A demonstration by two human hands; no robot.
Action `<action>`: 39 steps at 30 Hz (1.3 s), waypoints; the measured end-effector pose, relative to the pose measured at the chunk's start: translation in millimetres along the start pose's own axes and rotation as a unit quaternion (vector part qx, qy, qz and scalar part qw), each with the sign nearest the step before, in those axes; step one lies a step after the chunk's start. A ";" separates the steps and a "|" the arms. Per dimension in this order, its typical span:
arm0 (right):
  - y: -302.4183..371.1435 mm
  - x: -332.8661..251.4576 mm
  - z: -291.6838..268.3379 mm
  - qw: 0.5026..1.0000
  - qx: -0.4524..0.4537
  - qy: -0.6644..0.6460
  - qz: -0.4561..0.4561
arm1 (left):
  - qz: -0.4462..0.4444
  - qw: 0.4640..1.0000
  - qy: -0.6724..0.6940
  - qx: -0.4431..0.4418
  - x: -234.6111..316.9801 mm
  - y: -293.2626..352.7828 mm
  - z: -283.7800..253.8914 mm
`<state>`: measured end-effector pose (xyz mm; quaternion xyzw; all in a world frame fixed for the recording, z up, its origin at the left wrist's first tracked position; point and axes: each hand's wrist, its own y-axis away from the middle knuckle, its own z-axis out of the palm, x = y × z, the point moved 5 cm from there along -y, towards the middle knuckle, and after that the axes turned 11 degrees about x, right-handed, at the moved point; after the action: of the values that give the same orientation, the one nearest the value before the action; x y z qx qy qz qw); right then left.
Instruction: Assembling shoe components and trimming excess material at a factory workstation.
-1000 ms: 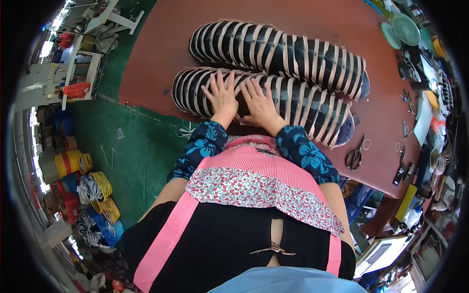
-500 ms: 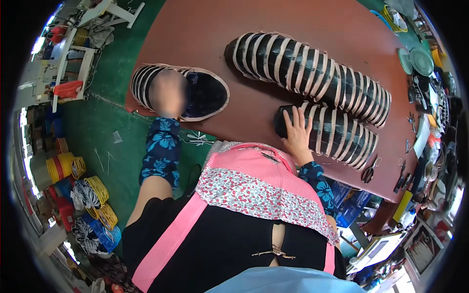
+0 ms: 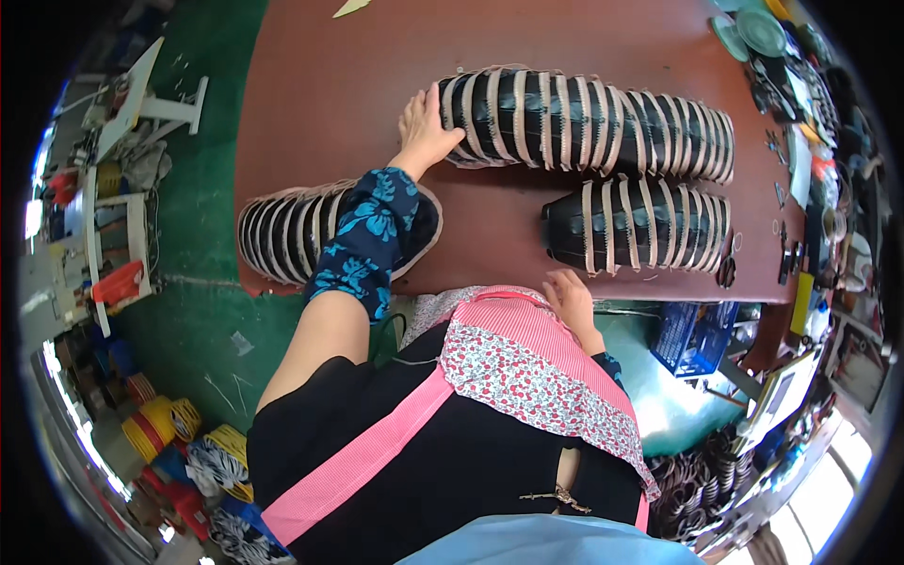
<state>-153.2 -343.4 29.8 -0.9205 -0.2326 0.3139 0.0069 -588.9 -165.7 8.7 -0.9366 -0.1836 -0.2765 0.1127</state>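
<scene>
Three rows of nested black, shiny pieces with beige edging, possibly shoe uppers, lie on the reddish-brown table. My left hand (image 3: 428, 137) is at the left end of the long far row (image 3: 584, 122). Its thumb rests against the near side of that end and its fingers are apart. Below that arm lies the left row (image 3: 282, 235), partly hidden by my patterned sleeve. My right hand (image 3: 571, 303) is at the table's near edge, just short of the small right row (image 3: 650, 226). Its fingers are loosely bent and hold nothing I can see.
Scissors (image 3: 727, 270) and other small tools lie along the table's right side. Green round dishes (image 3: 759, 34) stand at the far right. Under the table's right part is a blue crate (image 3: 697, 336). Yellow bundles (image 3: 160, 426) are on the floor at left.
My left hand has left the left row and reached forward to the long row's end. My right hand has come off the small row and drawn back to the table edge.
</scene>
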 end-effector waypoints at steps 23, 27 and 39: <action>44.1 173.1 11.9 0.891 -0.124 -0.226 0.375 | 0.029 0.990 -0.129 0.040 174.2 18.4 66.3; 68.1 241.3 2.0 0.784 -0.114 -0.373 0.482 | 0.234 0.970 -0.034 0.049 230.4 2.9 65.5; 37.2 281.8 -42.7 0.668 -0.182 -0.474 0.544 | 0.142 0.966 -0.212 -0.037 332.0 -25.4 134.2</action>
<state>83.2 -249.0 -103.8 -0.5940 0.2850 0.6074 -0.4439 -276.4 -7.1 86.8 -0.9937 -0.0578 -0.0596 0.0750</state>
